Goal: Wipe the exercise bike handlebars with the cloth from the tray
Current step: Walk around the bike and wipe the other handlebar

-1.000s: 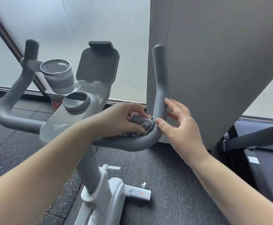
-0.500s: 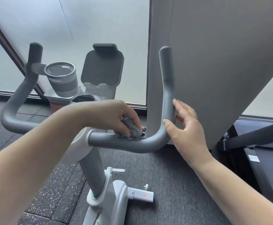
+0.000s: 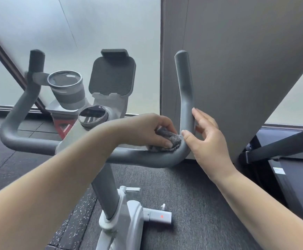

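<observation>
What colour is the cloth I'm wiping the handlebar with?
The cloth is grey and fuzzy, a little darker in places; it shows best in the head view, the only one.

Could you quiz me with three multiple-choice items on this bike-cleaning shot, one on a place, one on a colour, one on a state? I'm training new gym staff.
1. Where is the cloth pressed?
A. on the cup holder
B. at the inner bend of the right handlebar
C. on the floor mat

2. What colour is the cloth?
A. grey
B. yellow
C. blue

3. How is the right hand placed?
A. clenched in a fist, away from the bike
B. gripping the cloth
C. fingers relaxed, touching the handlebar

Answers:
1 B, the left hand holds the cloth against the curve of the right handlebar.
2 A, its fuzzy pile is grey like the bar.
3 C, thumb and fingertips rest on either side of the upright.
</observation>
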### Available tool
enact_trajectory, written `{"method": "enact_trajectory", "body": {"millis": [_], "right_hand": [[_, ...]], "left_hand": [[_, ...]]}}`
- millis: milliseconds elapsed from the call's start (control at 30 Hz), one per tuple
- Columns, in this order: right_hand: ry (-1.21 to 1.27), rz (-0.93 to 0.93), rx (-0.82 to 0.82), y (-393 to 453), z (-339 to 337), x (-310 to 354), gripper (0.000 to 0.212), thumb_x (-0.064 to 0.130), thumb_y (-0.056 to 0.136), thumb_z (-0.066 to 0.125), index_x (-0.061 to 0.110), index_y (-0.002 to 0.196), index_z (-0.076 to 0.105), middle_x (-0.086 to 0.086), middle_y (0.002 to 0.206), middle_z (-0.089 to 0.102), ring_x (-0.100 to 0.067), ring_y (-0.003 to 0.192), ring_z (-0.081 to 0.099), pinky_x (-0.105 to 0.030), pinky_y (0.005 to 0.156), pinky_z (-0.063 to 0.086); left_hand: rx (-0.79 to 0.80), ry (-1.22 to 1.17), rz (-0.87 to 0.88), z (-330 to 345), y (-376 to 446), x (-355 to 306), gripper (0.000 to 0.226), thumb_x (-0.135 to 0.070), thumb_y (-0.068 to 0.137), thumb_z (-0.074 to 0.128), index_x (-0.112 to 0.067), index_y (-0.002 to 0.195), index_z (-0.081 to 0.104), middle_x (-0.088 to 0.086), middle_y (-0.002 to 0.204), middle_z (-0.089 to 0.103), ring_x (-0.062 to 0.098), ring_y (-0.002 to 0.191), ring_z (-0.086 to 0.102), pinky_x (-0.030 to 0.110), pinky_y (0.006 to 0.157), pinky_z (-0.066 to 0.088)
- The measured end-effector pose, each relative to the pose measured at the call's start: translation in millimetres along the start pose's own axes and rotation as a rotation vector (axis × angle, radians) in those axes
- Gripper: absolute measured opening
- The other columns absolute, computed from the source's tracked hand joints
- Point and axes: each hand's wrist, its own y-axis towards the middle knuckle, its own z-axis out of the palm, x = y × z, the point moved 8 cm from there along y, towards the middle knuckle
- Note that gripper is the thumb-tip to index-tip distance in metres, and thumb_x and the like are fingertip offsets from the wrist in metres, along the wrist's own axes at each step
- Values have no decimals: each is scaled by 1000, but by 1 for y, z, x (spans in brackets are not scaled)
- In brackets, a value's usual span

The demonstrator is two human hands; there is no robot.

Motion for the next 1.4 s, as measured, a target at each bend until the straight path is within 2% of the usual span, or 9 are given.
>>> {"method": "enact_trajectory", "body": {"millis": [233,433,600,667,767,900,1000,1167,1400], "right_hand": [[13,1,-6,-1,2,-1,59,9,86,65,18,141,45,11,142,40,-7,133,42,-34,114,33],[6,-8,10,-1,1,1,59,7,86,65,17,141,44,10,142,40,-5,133,41,-32,114,33],[12,-6,20,-1,1,1,59,7,86,64,18,141,43,12,142,39,-6,133,41,-22,112,33],[18,-1,31,-1,1,1,59,8,87,64,19,141,43,13,141,39,-6,131,43,-10,104,35],[25,-2,42,0,0,0,59,10,86,65,21,141,44,14,141,40,-7,130,45,-22,109,37],[34,-2,57,0,-1,-2,59,12,87,66,22,141,44,14,142,40,-6,130,45,-29,111,36],[48,2,69,1,-1,-3,59,14,86,67,22,141,44,14,142,40,-5,129,46,-22,109,37],[78,13,101,2,-3,-6,61,16,86,68,22,141,44,14,143,39,-6,124,51,-12,98,43],[100,2,126,3,-5,-9,61,15,85,69,23,140,45,14,142,39,-7,118,55,-2,84,42]], "left_hand": [[218,27,-96,-5,-14,27,24,-13,84,70,-27,103,67,-25,65,67,-8,59,59,12,61,48],[255,137,-195,-22,-31,51,26,-17,80,73,-37,97,70,-12,85,74,7,76,67,30,78,55],[241,397,-287,-30,-32,49,21,-17,80,71,-34,93,70,-14,81,70,-3,63,60,12,61,50],[230,515,-314,-30,-31,48,18,-20,81,69,-30,96,69,-12,83,70,6,71,65,20,65,54],[255,596,-312,-25,-27,45,19,-21,82,66,-28,99,69,-6,90,70,15,80,67,30,70,56],[273,417,-228,-20,-20,39,20,-27,78,69,-41,91,68,-13,88,70,12,83,68,35,78,56],[230,281,-139,-12,-11,24,24,-25,79,71,-45,91,66,-17,86,70,-1,78,64,15,71,49],[127,13,-91,-3,-1,6,25,-19,80,74,-37,96,69,-7,85,74,10,77,69,23,72,55],[-69,-373,-244,3,4,8,17,-13,85,68,-14,102,69,3,78,69,6,62,66,20,57,54]]}}
